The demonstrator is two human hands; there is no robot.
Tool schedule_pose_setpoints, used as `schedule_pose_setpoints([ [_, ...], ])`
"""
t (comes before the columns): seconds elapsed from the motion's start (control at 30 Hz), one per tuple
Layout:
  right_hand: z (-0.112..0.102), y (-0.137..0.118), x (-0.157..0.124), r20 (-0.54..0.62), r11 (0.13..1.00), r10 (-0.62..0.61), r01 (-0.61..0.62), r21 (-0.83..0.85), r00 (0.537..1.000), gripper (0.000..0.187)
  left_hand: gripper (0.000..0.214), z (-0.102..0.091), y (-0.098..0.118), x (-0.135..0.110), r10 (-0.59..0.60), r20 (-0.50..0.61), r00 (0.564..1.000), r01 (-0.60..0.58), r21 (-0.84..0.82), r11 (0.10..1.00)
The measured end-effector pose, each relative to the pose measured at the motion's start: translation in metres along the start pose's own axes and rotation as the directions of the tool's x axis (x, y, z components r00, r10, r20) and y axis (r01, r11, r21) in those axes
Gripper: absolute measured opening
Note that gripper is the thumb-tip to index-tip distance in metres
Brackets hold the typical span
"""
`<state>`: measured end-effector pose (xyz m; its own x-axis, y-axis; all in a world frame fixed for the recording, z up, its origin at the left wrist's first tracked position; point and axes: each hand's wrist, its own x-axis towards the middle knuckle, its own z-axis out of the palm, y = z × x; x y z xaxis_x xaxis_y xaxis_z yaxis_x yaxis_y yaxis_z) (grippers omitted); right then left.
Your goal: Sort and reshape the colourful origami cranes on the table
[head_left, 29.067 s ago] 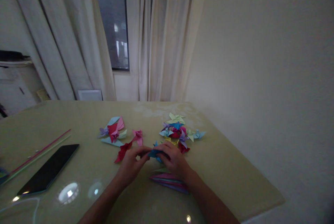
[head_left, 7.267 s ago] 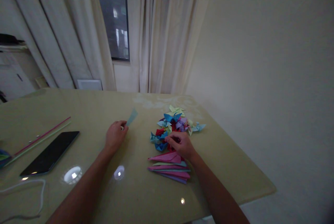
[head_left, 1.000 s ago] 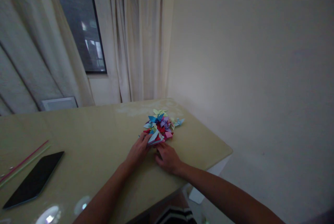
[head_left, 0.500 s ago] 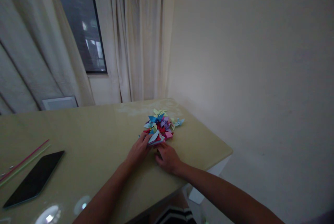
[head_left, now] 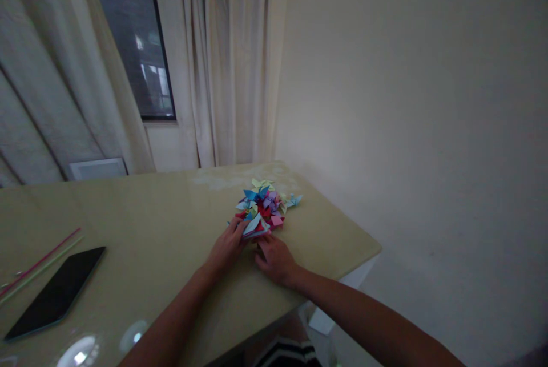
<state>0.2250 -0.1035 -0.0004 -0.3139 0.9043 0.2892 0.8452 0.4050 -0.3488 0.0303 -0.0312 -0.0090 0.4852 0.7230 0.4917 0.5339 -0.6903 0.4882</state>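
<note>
A heap of folded paper cranes (head_left: 270, 200) in blue, purple, red, pink and pale green lies on the table. At its near side is a thin stack of coloured paper (head_left: 257, 234), pale blue and pink along the edge. My left hand (head_left: 230, 242) grips the stack's left end, fingers closed over it. At the front edge my right hand (head_left: 276, 258) pinches the stack, with the fingertips partly hidden beneath it. A pale blue folded piece (head_left: 253, 223) rests on or just behind the stack; which one, I cannot tell.
On the left of the pale yellow table (head_left: 149, 224) lies a black tablet-like slab (head_left: 57, 293). Beside it are a pink stick (head_left: 47, 256) and a light green stick (head_left: 45, 267). The table's right corner (head_left: 379, 249) is near the wall. Curtains hang behind.
</note>
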Motion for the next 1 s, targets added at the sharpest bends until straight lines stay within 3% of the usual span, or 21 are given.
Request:
schedule_pose_setpoints([
  [1.0,0.0018,0.0000,0.0009,0.007,1.000,0.006,-0.006,-0.010,1.000,0.042,0.048,0.0005,0.0012,-0.0006,-0.027,0.049,0.998,0.025,0.040,0.999],
])
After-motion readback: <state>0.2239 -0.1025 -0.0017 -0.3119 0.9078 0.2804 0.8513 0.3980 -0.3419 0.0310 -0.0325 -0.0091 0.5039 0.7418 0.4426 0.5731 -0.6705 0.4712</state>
